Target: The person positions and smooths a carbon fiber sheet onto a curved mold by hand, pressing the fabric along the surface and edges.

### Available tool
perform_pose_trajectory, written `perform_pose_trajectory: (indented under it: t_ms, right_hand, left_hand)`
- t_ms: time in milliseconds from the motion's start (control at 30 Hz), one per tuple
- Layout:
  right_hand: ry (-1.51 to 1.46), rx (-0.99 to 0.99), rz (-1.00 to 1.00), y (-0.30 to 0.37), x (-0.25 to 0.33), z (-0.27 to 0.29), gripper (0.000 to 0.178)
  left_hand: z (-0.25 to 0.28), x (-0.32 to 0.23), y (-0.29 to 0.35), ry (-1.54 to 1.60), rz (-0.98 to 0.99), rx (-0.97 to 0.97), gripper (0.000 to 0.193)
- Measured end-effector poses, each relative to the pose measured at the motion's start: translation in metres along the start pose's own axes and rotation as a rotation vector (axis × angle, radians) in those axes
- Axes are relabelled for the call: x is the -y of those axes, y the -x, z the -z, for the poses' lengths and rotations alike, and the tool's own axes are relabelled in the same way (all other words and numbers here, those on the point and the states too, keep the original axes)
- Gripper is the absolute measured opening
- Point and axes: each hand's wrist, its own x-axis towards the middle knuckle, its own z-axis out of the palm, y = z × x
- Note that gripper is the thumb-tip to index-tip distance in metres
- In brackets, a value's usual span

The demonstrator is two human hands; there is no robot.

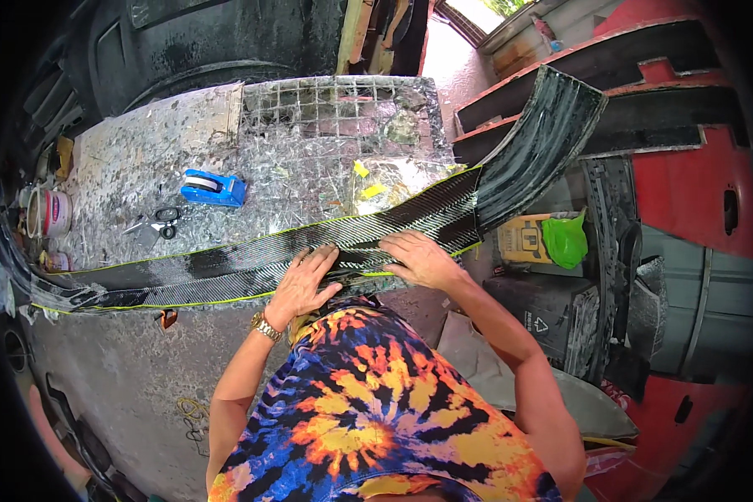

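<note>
A long strip of black woven carbon-fibre cloth (201,272) with bright yellow edges lies along the near side of the worktable. It rests along a long dark curved mould (544,138), whose bare right end sticks out past the table and bends away. My left hand (305,284), with a watch on its wrist, presses on the near edge of the cloth, fingers outstretched. To its right, my right hand (422,258) lies palm down on the same cloth with its fingers extended. Neither hand grips anything visible.
On the stained worktable (151,138) sit a blue tape dispenser (213,191), black-handled scissors (166,222), yellow tape pieces (371,191) and a tub (56,212). Right of it are a green plastic bag (566,241), a cardboard box (520,240) and red panels (673,197).
</note>
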Motion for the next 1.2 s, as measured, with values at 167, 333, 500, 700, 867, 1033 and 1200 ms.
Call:
perform_pose_trajectory:
  t_ms: [167, 333, 500, 700, 867, 1033, 1200]
  right_hand:
    - [0.011, -0.049, 0.021, 0.011, -0.017, 0.022, 0.046]
    - [0.03, -0.069, 0.048, 0.022, -0.036, 0.04, 0.045]
    - [0.084, -0.081, 0.083, 0.031, -0.056, 0.05, 0.044]
    - [0.122, -0.06, 0.079, 0.038, -0.074, 0.065, 0.044]
    - [0.146, -0.083, 0.069, 0.042, -0.087, 0.07, 0.045]
    - [0.153, -0.085, 0.079, 0.042, -0.098, 0.069, 0.046]
    - [0.149, -0.051, 0.064, 0.038, -0.09, 0.068, 0.047]
  left_hand:
    - [-0.004, -0.001, 0.001, -0.036, 0.009, -0.017, 0.069]
    - [-0.008, -0.003, 0.001, -0.081, 0.013, -0.033, 0.069]
    - [-0.011, -0.011, -0.002, -0.124, 0.045, -0.06, 0.066]
    - [-0.021, -0.018, -0.001, -0.178, 0.081, -0.111, 0.064]
    - [-0.025, -0.025, -0.005, -0.178, 0.177, -0.129, 0.063]
    - [-0.021, -0.044, -0.015, -0.171, 0.265, -0.146, 0.065]
    - [-0.034, -0.046, -0.008, -0.224, 0.295, -0.264, 0.063]
